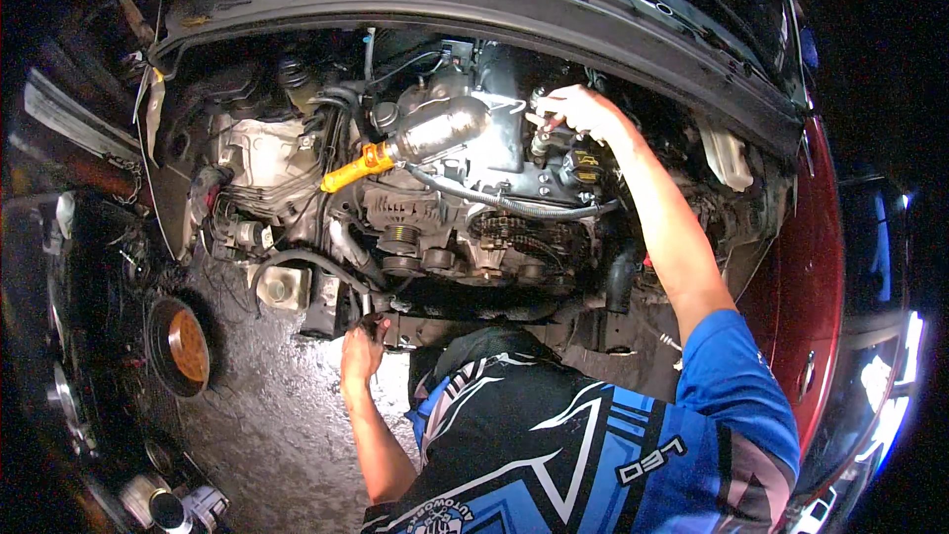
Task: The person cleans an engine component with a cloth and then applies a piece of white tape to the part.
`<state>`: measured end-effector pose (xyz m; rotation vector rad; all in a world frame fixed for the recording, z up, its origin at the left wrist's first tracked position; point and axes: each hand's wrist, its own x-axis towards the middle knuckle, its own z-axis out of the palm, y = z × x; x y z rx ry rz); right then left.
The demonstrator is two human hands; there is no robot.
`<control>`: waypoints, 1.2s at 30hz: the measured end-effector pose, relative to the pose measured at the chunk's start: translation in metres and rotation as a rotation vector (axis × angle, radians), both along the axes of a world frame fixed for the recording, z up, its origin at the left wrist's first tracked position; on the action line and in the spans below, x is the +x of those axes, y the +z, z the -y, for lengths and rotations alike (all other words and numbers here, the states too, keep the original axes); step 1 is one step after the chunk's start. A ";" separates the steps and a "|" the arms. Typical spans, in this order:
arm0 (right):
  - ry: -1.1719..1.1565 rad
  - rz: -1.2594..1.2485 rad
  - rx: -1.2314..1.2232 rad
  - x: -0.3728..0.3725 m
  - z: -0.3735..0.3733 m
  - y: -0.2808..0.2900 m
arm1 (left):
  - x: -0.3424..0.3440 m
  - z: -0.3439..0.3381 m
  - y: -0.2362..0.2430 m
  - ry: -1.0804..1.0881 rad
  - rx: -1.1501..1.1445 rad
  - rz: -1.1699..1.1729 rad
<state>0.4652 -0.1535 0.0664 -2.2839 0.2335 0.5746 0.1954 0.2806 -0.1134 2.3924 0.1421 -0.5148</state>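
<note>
We see the engine (501, 143) beyond a bent-over person, whose right hand (583, 114) works at its top, fingers curled, the small piece under them unclear; that person's left hand (366, 341) is at the lower front, its grip hard to tell. Our own hands are out of view. We judge the engine heavy and stiff, perhaps oily, better held by solid metal than the bendy hose (494, 200). The dark panel (297, 5) bounds it behind; the floor (267, 376) at lower left gives more room.

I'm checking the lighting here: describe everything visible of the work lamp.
The work lamp has a yellow handle, an orange collar and a long, rounded, silvery head that looks like metal. It slants over the engine, handle lower left, head upper right. Bright light falls beside its head; what supports it is unclear. Nobody holds it.
</note>
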 end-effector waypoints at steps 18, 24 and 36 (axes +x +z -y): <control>-0.145 0.520 0.165 -0.200 -0.002 0.106 | 0.046 0.107 0.140 -0.298 -0.880 -0.096; -0.239 0.280 0.321 -0.304 -0.039 0.067 | 0.022 0.192 0.161 -0.449 -1.241 -0.356; -0.466 0.472 0.655 -0.450 0.049 -0.022 | -0.082 0.334 0.176 -0.474 -0.909 -0.447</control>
